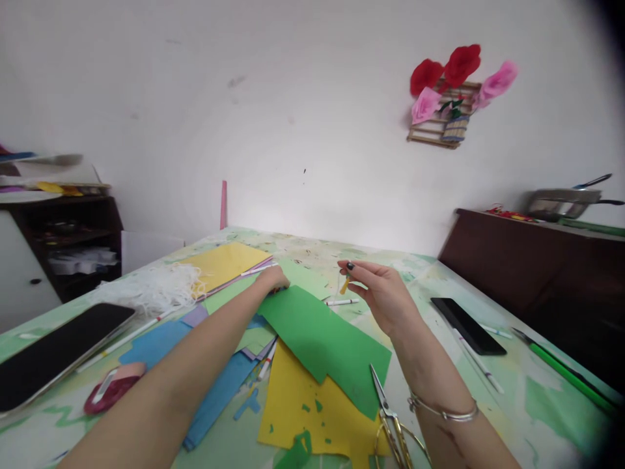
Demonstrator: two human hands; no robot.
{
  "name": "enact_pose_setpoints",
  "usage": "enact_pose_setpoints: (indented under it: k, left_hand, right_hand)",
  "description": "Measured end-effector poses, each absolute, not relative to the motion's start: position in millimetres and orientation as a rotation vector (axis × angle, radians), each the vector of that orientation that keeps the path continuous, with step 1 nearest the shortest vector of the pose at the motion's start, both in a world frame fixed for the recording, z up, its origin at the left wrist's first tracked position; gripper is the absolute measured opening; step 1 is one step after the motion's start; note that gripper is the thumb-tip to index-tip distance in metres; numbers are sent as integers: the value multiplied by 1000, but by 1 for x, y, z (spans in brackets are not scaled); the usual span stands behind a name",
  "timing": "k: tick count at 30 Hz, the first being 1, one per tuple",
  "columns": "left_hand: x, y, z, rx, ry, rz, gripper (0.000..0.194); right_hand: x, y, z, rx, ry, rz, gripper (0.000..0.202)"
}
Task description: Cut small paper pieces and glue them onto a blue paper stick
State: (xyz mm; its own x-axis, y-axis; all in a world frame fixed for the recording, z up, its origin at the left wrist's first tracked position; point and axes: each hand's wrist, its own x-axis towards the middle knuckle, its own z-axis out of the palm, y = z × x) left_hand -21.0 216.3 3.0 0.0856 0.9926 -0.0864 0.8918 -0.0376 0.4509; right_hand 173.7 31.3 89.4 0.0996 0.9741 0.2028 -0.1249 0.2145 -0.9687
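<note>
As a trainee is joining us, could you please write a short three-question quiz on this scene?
1. True or false: the left hand is at the far end of the darker green sheet.
2. What colour is the small piece in the right hand? A red, B yellow, C blue.
3. Which cutting tool lies partly across that sheet?
Key: 1 true; 2 B; 3 the scissors.

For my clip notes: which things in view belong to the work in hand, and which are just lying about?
Likely in use:
green sheet, at the left hand
small yellow piece, in the right hand
scissors
nearer yellow sheet

Seemingly lying about:
black phone, left
white shreds
metal pan
</note>
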Motion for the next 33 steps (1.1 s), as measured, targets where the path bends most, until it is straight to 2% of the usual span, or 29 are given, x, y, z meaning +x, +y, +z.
enact_pose_setpoints:
  k: [6, 12, 15, 17, 20, 23, 27, 33]
  left_hand:
    - [-28, 212, 19, 2067, 1922, 706, 23]
    - [-39, 185, 74, 2226, 1740, 1156, 24]
    - [-36, 151, 95, 2362, 1463, 1525, 20]
    - [-30, 125, 101, 2347, 1246, 1630, 20]
    - [-16, 91, 97, 2110, 896, 1524, 21]
    - [-5, 72, 88, 1842, 618, 1191, 25]
    - [0, 65, 78, 1637, 515, 971, 26]
    - [-2, 66, 73, 1545, 474, 900, 24]
  right_hand:
    - [176, 29, 92, -1013, -1178, 1019, 24]
    - [183, 33, 92, -1046, -1159, 953, 19]
    - [187, 33, 95, -1060, -1167, 928, 20]
    - [190, 31, 97, -1060, -1167, 902, 19]
    - [195, 28, 101, -1050, -1176, 883, 17]
    - [198, 25, 103, -1023, -1247, 881, 17]
    - [196, 19, 106, -1002, -1341, 891, 18]
    - [187, 16, 104, -996, -1468, 912, 19]
